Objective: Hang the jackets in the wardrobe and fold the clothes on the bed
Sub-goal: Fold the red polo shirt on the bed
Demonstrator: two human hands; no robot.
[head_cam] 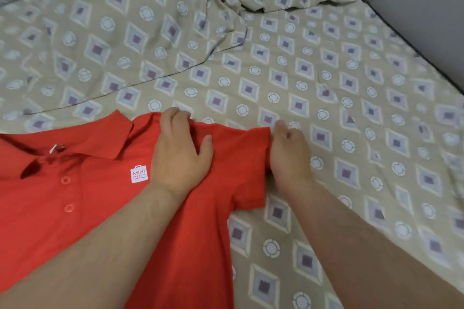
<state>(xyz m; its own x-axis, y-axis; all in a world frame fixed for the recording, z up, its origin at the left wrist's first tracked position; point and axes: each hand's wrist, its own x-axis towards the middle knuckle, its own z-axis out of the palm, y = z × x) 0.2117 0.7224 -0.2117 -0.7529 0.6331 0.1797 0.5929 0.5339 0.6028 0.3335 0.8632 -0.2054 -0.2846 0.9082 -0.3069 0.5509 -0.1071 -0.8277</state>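
Presently, item one: red polo shirt (pixel 75 208), face up on the bed (pixel 251 57). Its collar (pixel 100 138) lies at the far edge and its body runs from the collar toward the person.

Item two: short sleeve (pixel 246 170), extending sideways from the collar, with its long axis across the view and its hem at the far end from the collar.

Item three: left hand (pixel 180 150), palm down on the shoulder between collar and sleeve, fingers curled over the shoulder's far edge and gripping the cloth.

Item four: right hand (pixel 288 153), at the sleeve hem, the point farthest from the collar. Its fingers are bent onto the hem and appear to pinch it, though the fingertips are hidden. This hand is nearer the sleeve end and is judged likeliest to carry it back toward the collar.

Markings: white logo patch (pixel 138 174) just below the collar on the chest, reading "MINI SO". Two red buttons (pixel 65 180) sit below the collar opening. The neck label (pixel 56 148) inside the collar is unreadable.
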